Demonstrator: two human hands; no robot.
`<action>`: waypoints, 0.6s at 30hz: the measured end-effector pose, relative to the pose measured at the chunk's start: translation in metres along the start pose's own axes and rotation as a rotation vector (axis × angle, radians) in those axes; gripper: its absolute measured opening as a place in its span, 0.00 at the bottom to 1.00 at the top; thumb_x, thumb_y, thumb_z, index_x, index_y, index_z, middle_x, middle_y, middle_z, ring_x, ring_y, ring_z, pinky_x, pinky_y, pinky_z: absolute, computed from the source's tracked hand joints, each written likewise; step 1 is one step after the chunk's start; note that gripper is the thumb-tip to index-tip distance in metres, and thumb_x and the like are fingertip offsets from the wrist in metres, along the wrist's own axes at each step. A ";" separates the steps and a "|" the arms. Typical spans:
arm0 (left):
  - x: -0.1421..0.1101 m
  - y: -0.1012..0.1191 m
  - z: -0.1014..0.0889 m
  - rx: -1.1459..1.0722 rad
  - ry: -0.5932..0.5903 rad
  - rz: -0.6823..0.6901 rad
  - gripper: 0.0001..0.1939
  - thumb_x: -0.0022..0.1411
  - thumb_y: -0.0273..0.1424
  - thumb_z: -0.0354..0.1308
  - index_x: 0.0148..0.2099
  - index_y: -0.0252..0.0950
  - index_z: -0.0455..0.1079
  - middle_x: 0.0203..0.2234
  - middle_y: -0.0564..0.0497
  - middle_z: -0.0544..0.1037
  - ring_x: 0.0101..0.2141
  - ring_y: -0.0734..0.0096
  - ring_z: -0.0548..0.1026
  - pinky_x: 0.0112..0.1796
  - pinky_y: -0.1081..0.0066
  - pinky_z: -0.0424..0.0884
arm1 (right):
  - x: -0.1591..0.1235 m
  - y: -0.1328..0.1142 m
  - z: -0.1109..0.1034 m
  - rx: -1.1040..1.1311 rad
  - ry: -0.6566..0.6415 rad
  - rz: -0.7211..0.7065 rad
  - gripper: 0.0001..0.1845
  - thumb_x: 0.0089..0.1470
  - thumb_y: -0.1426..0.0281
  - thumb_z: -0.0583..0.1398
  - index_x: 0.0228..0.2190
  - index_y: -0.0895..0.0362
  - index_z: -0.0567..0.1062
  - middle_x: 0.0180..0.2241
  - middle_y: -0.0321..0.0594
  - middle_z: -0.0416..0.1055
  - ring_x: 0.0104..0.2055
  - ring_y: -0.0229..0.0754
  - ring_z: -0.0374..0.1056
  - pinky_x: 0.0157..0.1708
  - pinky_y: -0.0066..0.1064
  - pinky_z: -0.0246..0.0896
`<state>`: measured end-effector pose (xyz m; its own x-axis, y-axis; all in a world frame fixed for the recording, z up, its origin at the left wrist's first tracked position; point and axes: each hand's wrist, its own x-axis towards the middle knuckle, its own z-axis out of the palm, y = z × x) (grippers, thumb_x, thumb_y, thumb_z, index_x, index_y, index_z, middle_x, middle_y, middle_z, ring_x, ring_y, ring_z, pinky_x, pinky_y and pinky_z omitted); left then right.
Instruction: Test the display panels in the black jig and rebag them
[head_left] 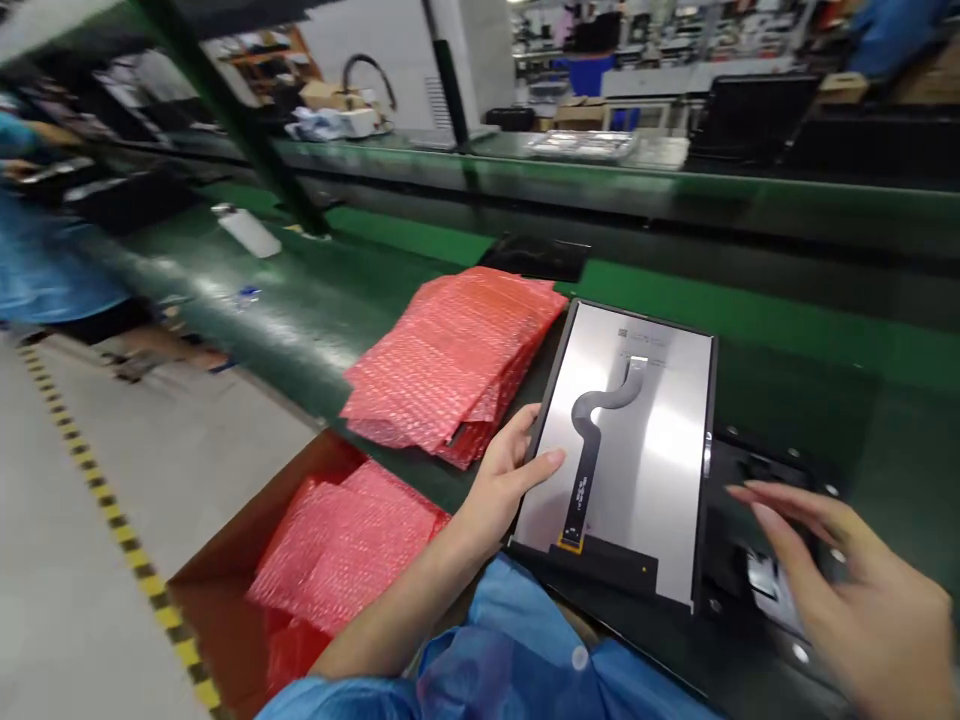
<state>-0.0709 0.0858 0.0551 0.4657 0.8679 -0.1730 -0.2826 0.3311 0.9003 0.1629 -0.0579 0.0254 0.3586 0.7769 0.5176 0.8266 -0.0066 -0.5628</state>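
Note:
My left hand (510, 475) is closed on the left edge of a tablet-sized display panel (645, 470), thumb on its back. The panel is tilted, its silvery back facing me, with a grey and black ribbon cable (592, 430) curving down it. To the right of the panel, my right hand (840, 570) hovers apart from it, thumb and forefinger stretched out with tips close together; I see nothing between them. Beneath that hand lies a dark device part (765, 470) with small shiny spots, partly hidden by the panel and hand.
Red bubble-wrap bags (450, 360) are piled left of the panel. More red bags (352, 540) lie in an open cardboard box (217, 600) below the bench edge. A white bottle (251, 232) lies farther along the green bench (300, 310). A person in blue (52, 250) is at far left.

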 end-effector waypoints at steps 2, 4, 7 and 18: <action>-0.002 -0.003 0.008 0.019 -0.058 -0.029 0.20 0.52 0.35 0.72 0.45 0.39 0.72 0.33 0.52 0.81 0.30 0.70 0.79 0.34 0.74 0.76 | 0.009 -0.009 0.004 -0.028 0.040 -0.008 0.16 0.73 0.55 0.52 0.43 0.51 0.74 0.39 0.35 0.75 0.40 0.46 0.73 0.39 0.34 0.66; -0.005 -0.002 0.015 0.058 -0.090 -0.051 0.19 0.53 0.35 0.71 0.46 0.40 0.73 0.34 0.52 0.82 0.31 0.69 0.80 0.34 0.74 0.76 | 0.018 -0.013 0.006 -0.074 0.059 0.017 0.16 0.72 0.57 0.51 0.41 0.53 0.73 0.38 0.36 0.75 0.41 0.47 0.73 0.38 0.35 0.65; -0.010 0.001 0.020 0.129 -0.082 -0.066 0.19 0.54 0.36 0.71 0.48 0.42 0.74 0.34 0.51 0.82 0.30 0.68 0.80 0.32 0.73 0.77 | 0.023 -0.011 0.004 -0.112 0.039 0.091 0.14 0.68 0.59 0.51 0.38 0.53 0.72 0.35 0.38 0.75 0.37 0.48 0.73 0.33 0.35 0.63; 0.003 0.002 0.028 0.247 0.137 -0.017 0.24 0.47 0.36 0.73 0.48 0.45 0.74 0.38 0.53 0.84 0.31 0.60 0.82 0.29 0.68 0.81 | 0.005 0.015 -0.028 0.359 -0.054 0.335 0.10 0.67 0.60 0.52 0.36 0.53 0.64 0.26 0.35 0.71 0.27 0.43 0.69 0.29 0.31 0.62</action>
<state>-0.0466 0.0784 0.0675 0.3459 0.9104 -0.2268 -0.0550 0.2609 0.9638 0.1893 -0.0722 0.0374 0.5484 0.8007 0.2411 0.4643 -0.0517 -0.8842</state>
